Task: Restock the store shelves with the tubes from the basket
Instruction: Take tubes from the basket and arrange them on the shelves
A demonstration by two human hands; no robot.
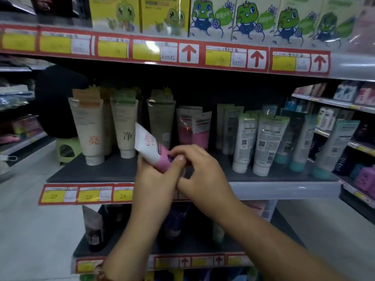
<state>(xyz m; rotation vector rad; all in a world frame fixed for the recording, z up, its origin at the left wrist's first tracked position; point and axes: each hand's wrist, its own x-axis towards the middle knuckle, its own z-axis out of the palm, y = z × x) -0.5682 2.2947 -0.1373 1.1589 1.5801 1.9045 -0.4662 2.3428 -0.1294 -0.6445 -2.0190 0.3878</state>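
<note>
We see two bare hands meet in front of the middle shelf (113, 169) of a store aisle, working one pink-and-white tube (151, 148). The left hand (157, 179) comes up from below, forearm near vertical, w/ a bead bracelet (101, 275) at the wrist; its grip is wrapped round the tube's pink lower end, thumb up the front. The right hand (203, 177) reaches in from the lower right, forearm on a diagonal, fingers curled over the same pink end and touching the left thumb; its grip is narrow, pinching at the tube's cap end, tho the cap itself is hidden under the fingers. The tube tilts up and to the left, flat white crimped end highest, just in front of the shelf's standing stock and not set down on the shelf.

Behind it: cream tubes (87, 130) at left, standing cap-down; pink packs (192, 128) at center; white and green tubes (263, 145) at right. Yellow-and-red price tags (89, 194) line the shelf edge. On the top shelf we see boxes w/ a green frog cartoon (205, 15). The basket isn't in view.
</note>
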